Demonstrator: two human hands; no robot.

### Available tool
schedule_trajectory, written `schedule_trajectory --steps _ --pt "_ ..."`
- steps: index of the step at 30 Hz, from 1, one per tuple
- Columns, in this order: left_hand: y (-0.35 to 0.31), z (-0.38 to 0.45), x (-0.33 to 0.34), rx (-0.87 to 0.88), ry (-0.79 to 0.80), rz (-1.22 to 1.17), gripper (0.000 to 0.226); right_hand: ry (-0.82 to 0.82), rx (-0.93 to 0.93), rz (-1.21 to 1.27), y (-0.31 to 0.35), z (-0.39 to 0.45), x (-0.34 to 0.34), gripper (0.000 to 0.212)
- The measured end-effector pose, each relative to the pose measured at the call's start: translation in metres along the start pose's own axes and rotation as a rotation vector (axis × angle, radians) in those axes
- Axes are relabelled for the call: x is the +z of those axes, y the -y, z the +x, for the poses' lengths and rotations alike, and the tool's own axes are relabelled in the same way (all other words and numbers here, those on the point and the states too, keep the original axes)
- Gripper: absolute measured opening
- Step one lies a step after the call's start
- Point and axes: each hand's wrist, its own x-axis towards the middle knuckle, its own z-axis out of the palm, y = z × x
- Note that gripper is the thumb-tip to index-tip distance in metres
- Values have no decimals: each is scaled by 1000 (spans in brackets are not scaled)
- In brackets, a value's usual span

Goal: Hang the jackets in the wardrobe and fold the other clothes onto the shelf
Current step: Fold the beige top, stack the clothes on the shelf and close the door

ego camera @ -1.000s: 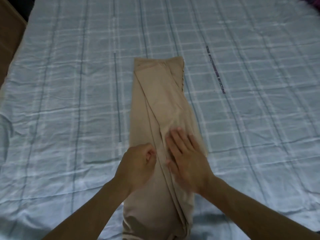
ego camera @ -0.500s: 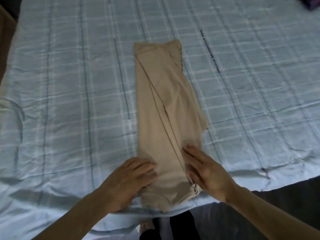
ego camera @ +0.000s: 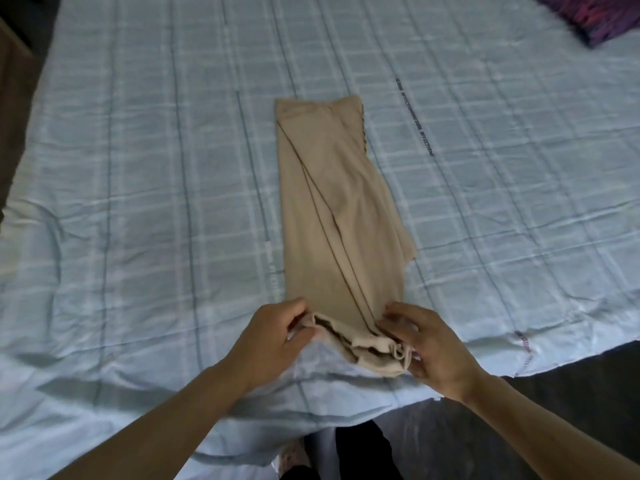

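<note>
A beige garment lies on the bed, already folded lengthwise into a long narrow strip, with its far end toward the middle of the bed and its near end at the bed's front edge. Both hands hold this near end: the left hand pinches the left corner between thumb and fingers, and the right hand pinches the right corner, where the layers and a small cord are bunched together. The grip at two corners is sensible, I think — it keeps the stacked layers from sliding apart, so the end can probably be carried over toward the far end for a cross fold. The strip lies flat on the checked sheet because the bed serves as the folding surface; the right edge of the garment flares out a little and may need smoothing. Near the far right corner of the bed a dark purple cloth is partly in view; what it is I cannot tell. No wardrobe, shelf, basket or other container shows here, so this piece is not yet put away.
</note>
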Motion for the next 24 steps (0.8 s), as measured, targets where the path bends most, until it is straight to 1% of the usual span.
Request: schedule_trajectory --steps 2,4,5,7,9,12,16,19,22,24 --pt "-10 11 -9 -42 -50 -85 28 -73 53 110 4 13 -5 34" --pt "-16 26 -19 -60 -108 -131 31 -140 209 302 6 27 -12 24" --pt "-18 35 -24 -61 -140 -151 28 -186 321 395 4 36 -16 25" --pt "-21 54 -33 -60 -204 -183 20 -274 539 562 -1 57 -27 34" --pt "-24 75 -45 -80 -273 -201 17 -329 661 700 -11 83 -38 37" --pt "-31 113 -63 -117 -354 -184 12 -371 693 740 -31 128 -54 30" --pt "-37 166 -91 -170 -460 -164 13 -380 678 745 -55 188 -72 16" --pt "-35 211 -117 -180 -494 -220 13 -392 637 743 -77 240 -87 14" --pt "-26 263 -140 -205 -597 -245 15 -399 586 728 -104 298 -94 15" --pt "-18 298 -152 -226 -662 -247 17 -417 593 700 -124 334 -92 18"
